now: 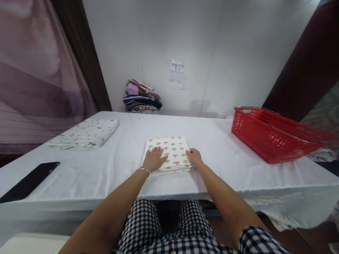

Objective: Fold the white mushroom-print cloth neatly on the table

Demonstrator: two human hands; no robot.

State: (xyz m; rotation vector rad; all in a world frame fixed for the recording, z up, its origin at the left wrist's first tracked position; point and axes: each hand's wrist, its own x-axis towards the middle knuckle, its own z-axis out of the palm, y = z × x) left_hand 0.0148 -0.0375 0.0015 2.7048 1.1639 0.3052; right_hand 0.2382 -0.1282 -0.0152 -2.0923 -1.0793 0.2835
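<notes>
At frame centre, I'm apparently neatening folded mushroom-print cloth (170,143), left hand (154,159) spread flat, right hand (194,157) curled, grip unclear, next needing aligned edges.

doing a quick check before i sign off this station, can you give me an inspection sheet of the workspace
Surface: white-covered table, lightly wrinkled.
Job's things: folded patterned cloth, near the front edge.
Clutter: second folded cloth and black phone-like object at left; red basket at right.
Grippers: left hand flat on the patterned cloth; right hand at its right edge, grip unclear.
Cables: nothing seen.
Surroundings: fabric stack by the table's far side; pale wall with paper notes; purple drape at left.
</notes>
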